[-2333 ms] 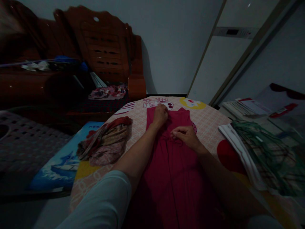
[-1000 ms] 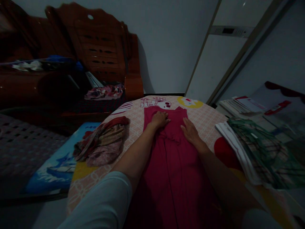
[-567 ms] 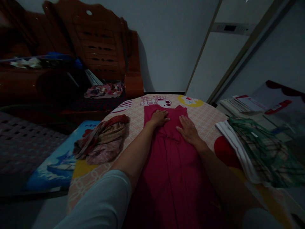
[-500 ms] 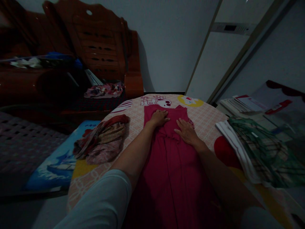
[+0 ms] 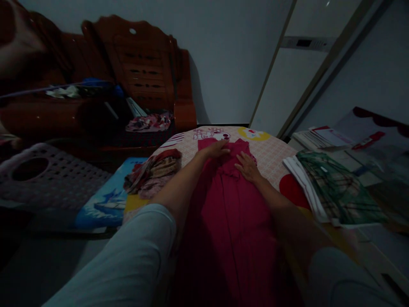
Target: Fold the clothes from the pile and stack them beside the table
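A magenta dress (image 5: 228,204) lies stretched lengthwise over the patterned tablecloth (image 5: 268,157), its gathered waist near the middle of the table and its skirt running toward me. My left hand (image 5: 217,149) rests on the upper left of the bodice, fingers extended toward the top edge. On the right side, just above the gathers, my right hand (image 5: 247,167) lies flat with its fingers spread. Neither hand grasps the cloth. The lower end of the skirt fades into shadow at the bottom of the view.
Crumpled red and tan clothing (image 5: 156,172) sits at the table's left. Folded green plaid fabric (image 5: 338,187) and white cloth (image 5: 306,187) lie at the right. A wooden bench (image 5: 143,68) stands behind, a woven plastic basket (image 5: 64,183) at left, papers (image 5: 322,138) at back right.
My left hand has slid up toward the dress's top edge. My right hand stays flat near the gathers. The view has shifted, showing more of the basket at left.
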A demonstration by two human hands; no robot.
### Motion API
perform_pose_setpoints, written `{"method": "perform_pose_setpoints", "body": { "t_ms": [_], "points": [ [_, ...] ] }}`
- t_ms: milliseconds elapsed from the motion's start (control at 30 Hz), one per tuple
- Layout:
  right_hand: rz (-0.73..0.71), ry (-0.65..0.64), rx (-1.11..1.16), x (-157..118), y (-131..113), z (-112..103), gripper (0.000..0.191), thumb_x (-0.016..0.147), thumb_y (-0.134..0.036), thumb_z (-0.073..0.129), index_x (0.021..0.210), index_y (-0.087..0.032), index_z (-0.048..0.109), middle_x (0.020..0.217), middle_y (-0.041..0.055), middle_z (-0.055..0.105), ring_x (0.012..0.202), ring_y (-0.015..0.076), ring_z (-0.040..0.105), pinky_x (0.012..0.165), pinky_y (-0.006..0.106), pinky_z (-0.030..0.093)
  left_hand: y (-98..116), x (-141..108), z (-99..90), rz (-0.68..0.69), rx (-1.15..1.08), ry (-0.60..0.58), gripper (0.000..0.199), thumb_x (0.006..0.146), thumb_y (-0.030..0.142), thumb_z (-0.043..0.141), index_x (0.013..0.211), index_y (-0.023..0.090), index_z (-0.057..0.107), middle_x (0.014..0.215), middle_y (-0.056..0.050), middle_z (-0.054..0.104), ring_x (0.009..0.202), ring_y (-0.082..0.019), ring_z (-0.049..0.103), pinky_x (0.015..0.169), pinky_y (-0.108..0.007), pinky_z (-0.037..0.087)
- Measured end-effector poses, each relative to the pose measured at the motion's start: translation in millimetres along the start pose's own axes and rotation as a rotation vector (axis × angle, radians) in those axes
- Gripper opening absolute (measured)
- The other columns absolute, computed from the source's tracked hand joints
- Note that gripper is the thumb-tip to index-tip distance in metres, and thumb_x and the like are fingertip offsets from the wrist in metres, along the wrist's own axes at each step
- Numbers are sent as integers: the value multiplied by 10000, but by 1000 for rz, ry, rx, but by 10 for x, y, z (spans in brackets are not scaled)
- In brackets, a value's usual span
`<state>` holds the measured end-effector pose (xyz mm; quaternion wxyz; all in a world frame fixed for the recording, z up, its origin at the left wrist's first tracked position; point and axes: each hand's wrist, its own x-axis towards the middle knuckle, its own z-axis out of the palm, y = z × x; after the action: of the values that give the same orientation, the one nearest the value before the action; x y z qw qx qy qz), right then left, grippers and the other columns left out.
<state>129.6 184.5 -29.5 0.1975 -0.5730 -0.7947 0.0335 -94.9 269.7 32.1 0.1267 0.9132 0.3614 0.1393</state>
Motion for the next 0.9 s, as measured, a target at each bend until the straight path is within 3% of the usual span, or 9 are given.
{"method": "perform_pose_setpoints", "body": {
  "t_ms": [133, 267, 433, 567, 667, 767, 900],
  "points": [
    [75, -1, 178, -184, 43, -233, 572, 961, -493, 406, 1425, -170, 494, 1555, 141, 357, 1456, 301, 281, 1179, 535, 236, 202, -269, -349, 24, 17, 138, 543, 918, 322, 537, 1424, 150, 439, 1457, -152, 489, 1335, -223, 462, 1101, -363, 349],
    [11, -61, 264, -757, -131, -574, 525, 927, -462, 502, 1382, -203, 548, 1505, 130, 442, 1405, 290, 386, 1161, 538, 284, 498, -638, -472, 41, 33, 102, 421, 907, 295, 561, 1297, 137, 577, 1282, -137, 631, 1173, -214, 584, 1005, -339, 424],
    [-173, -133, 354, -1704, -629, -905, 363, 907, -343, 564, 1227, -211, 673, 1381, 121, 582, 1268, 267, 555, 1077, 485, 433, 1009, -1154, -316, 195, -39, -75, 313, 886, 243, 586, 1176, 152, 660, 1091, -99, 711, 957, -185, 650, 825, -272, 452],
    [-155, -139, 420, -2298, -942, -1039, 296, 909, -283, 558, 1155, -219, 709, 1167, 91, 718, 1103, 237, 665, 958, 407, 537, 1473, -1602, -168, 253, -130, -169, 150, 885, 169, 558, 898, 140, 705, 828, -49, 713, 729, -136, 632, 670, -222, 399],
    [-157, -179, 442, -2621, -1094, -1083, 242, 910, -275, 571, 1094, -236, 725, 1056, 64, 752, 994, 215, 701, 878, 370, 560, 1792, -1948, -94, 323, -291, -291, 138, 901, 153, 545, 851, 146, 673, 768, -18, 683, 653, -101, 599, 618, -205, 367],
    [-158, -216, 421, -2865, -1206, -1092, 203, 912, -272, 583, 1052, -241, 727, 985, 54, 755, 929, 198, 698, 819, 343, 544, 2029, -2262, -28, 393, -423, -406, 103, 915, 176, 557, 875, 160, 651, 847, -29, 682, 718, -107, 611, 645, -202, 382],
    [-148, -335, 325, -3057, -1337, -1113, 202, 899, -308, 623, 1045, -212, 723, 933, 73, 717, 860, 189, 651, 771, 321, 491, 2189, -2580, 57, 338, -392, -511, 62, 905, 232, 593, 914, 176, 617, 912, -53, 665, 797, -150, 620, 678, -227, 403]
  ]
}}
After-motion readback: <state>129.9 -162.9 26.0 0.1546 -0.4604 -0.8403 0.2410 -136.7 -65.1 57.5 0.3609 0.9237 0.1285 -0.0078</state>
